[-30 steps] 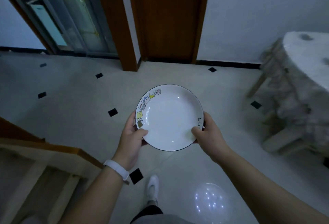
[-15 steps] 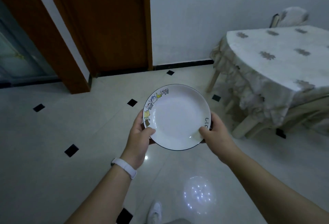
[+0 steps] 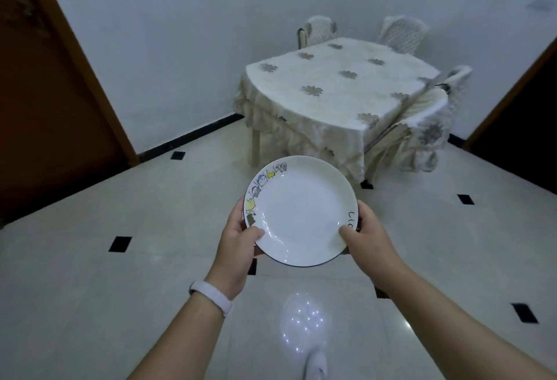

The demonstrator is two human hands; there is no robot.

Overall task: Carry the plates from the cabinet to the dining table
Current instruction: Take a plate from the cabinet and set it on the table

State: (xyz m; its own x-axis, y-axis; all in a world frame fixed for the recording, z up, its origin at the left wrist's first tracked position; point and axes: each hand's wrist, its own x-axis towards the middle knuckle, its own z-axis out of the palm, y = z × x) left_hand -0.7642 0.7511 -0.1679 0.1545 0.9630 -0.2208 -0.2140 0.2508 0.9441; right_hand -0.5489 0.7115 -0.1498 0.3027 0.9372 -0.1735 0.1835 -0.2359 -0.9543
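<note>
A white plate (image 3: 301, 210) with a dark rim and small cartoon drawings along its left edge is held level in front of me, above the floor. My left hand (image 3: 238, 244) grips its left edge, thumb on the rim; a white band circles that wrist. My right hand (image 3: 367, 238) grips its right edge the same way. The dining table (image 3: 331, 87), covered with a cream flower-patterned cloth that hangs in ruffles, stands ahead and slightly right, its top bare. The cabinet is out of view.
Covered chairs stand at the table's far side (image 3: 319, 29) and right side (image 3: 428, 120). A brown wooden door (image 3: 45, 102) is on the left and a dark doorway (image 3: 524, 126) on the right. Pale floor tiles (image 3: 120, 259) with black diamonds lie between me and the table.
My view has swung right: the door slid to the left edge and the whole dining table now sits ahead. The plate stays in both hands.
</note>
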